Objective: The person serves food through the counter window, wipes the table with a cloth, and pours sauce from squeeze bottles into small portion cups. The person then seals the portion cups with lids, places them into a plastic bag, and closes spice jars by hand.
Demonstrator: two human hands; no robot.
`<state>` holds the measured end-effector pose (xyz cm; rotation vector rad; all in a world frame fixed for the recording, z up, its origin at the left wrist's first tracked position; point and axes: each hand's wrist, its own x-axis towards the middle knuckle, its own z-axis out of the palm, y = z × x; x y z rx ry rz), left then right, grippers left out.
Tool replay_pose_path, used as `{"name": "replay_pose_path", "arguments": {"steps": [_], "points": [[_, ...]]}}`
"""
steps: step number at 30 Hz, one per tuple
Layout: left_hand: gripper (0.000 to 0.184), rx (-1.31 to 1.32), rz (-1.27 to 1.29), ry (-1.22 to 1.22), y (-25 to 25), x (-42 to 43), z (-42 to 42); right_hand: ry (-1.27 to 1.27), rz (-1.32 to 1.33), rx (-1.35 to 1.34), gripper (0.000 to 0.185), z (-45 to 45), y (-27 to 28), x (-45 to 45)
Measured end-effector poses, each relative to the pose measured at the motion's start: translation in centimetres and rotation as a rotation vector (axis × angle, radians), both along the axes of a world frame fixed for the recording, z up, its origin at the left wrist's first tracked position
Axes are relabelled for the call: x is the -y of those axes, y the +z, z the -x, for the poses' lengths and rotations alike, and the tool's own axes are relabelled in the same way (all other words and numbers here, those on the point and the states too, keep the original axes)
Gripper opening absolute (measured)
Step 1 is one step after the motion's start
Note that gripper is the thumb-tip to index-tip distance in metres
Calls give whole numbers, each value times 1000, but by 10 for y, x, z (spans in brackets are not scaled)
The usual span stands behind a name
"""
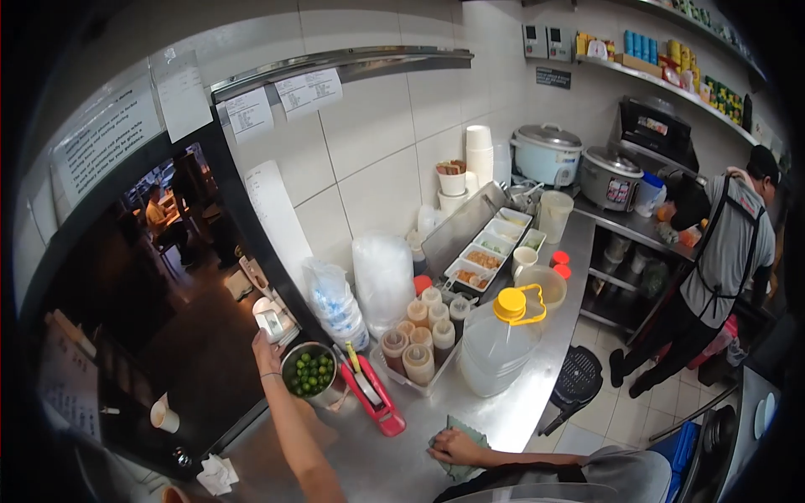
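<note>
My left hand (267, 354) reaches to the ledge of the pass-through opening. Its fingers are closed at the near edge of a small white device with a square panel (271, 322), whose kind I cannot make out. Close beside that wrist stands a metal pot (334, 387) holding small green limes (309, 374). A red tape dispenser (375, 392) lies right of the pot. On the steel counter (377, 461), my right hand (457, 446) is curled over a green cloth (480, 436), pressing it flat.
A bin of squeeze bottles (419, 360) and a large clear jug with a yellow cap (501, 352) stand at the counter's back. Beyond are topping trays (482, 256) and rice cookers (547, 155). A black stool (577, 375) is on the floor; a co-worker (721, 243) stands far right.
</note>
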<state>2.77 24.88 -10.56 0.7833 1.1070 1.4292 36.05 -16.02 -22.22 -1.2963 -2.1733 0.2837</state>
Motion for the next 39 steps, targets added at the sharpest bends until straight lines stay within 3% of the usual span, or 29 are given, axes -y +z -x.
{"name": "replay_pose_path", "arguments": {"steps": [2,3,5,6,8,10,13,15,16,18,19,20,22,24,25,26,28,31,32,33,35,36,38,39], "points": [[46,390,-14,-144,21,40,-3,-35,-28,17,23,0,-1,-1],[46,372,-14,-129,34,61,-8,-53,5,41,24,1,-3,-1],[41,634,-102,-284,51,98,-26,-49,-16,33,25,3,-7,-5],[41,633,-91,-257,52,104,-31,-52,-33,41,25,3,-7,-1],[39,885,-93,-294,49,112,-34,48,111,104,22,-1,4,4],[37,857,-117,-192,45,103,-33,173,206,185,23,-20,26,-8],[34,752,-136,-132,54,91,-25,319,329,49,38,-48,62,13],[21,247,-22,71,65,86,-31,612,499,-190,51,-81,76,14],[21,248,-28,88,59,79,-28,686,641,-293,51,-98,66,15],[13,-283,-54,184,44,48,-22,763,767,-396,51,-129,45,18],[12,-395,-74,214,40,40,-23,701,839,-364,51,-146,40,19],[22,-619,-211,242,8,8,-2,633,908,-332,51,-165,38,22],[32,-1132,-133,411,17,15,-20,482,1043,-265,50,-201,47,32],[39,-1348,-111,320,17,12,-23,270,1191,-257,55,-227,94,39],[41,-1404,-163,308,8,6,-20,133,1245,-94,58,-242,67,43],[43,-1461,-217,298,0,-2,-16,23,1331,-128,58,-274,44,51],[43,-1473,-247,279,-11,-14,-14,-34,1707,-469,74,-357,-80,86],[37,-1554,-257,148,-24,-30,-7,-245,735,408,47,-453,-202,152],[37,-1547,-260,143,-29,-37,-5,-380,904,77,46,-448,-121,171],[37,-1575,-301,133,-35,-42,-3,-460,931,-61,45,-430,-58,170],[35,-1594,-319,59,-39,-46,-2,-577,891,-225,43,-410,9,176],[35,-1592,-313,51,-41,-49,-3,-613,852,-280,42,-401,28,175],[32,-1661,-378,19,-47,-53,-1,-608,1008,-175,32,-442,-41,180],[32,-1662,-374,11,-49,-56,-1,-696,1049,-116,31,-442,-40,179]]}}
